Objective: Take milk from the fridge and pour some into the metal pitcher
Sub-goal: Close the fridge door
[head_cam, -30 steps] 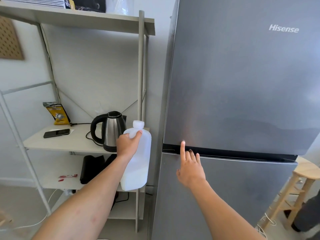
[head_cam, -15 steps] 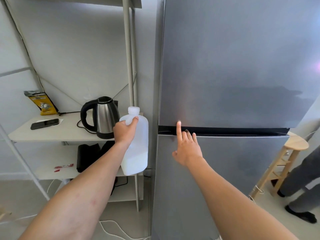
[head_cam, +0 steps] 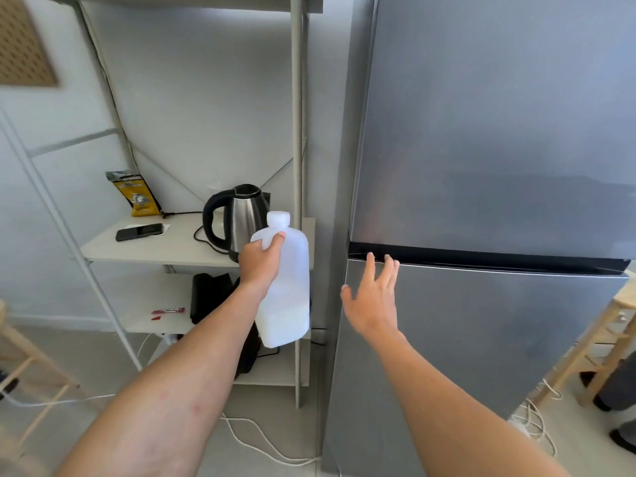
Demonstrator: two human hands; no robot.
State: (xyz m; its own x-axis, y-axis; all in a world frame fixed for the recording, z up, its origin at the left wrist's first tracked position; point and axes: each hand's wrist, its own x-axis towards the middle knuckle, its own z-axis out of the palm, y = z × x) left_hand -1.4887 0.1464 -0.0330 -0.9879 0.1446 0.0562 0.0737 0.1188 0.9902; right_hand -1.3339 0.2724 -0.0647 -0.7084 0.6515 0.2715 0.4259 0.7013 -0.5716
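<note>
My left hand [head_cam: 258,262] grips the handle of a translucent white milk jug [head_cam: 287,294] with a white cap, held upright left of the fridge; milk fills only its lower part. The grey fridge [head_cam: 481,166] stands with both doors closed. My right hand [head_cam: 373,297] is spread open in front of the lower door, fingertips near the dark gap between the doors. No metal pitcher is in view.
A pale shelf unit [head_cam: 155,249] left of the fridge holds a steel electric kettle [head_cam: 241,215], a black phone [head_cam: 139,232] and a yellow bag [head_cam: 137,194]. White cables [head_cam: 261,438] trail on the floor. A wooden stool [head_cam: 612,325] stands at the right.
My right hand has spread its fingers; before, its index finger was pointed up at the door gap. The jug stays in my left hand. The view has shifted slightly.
</note>
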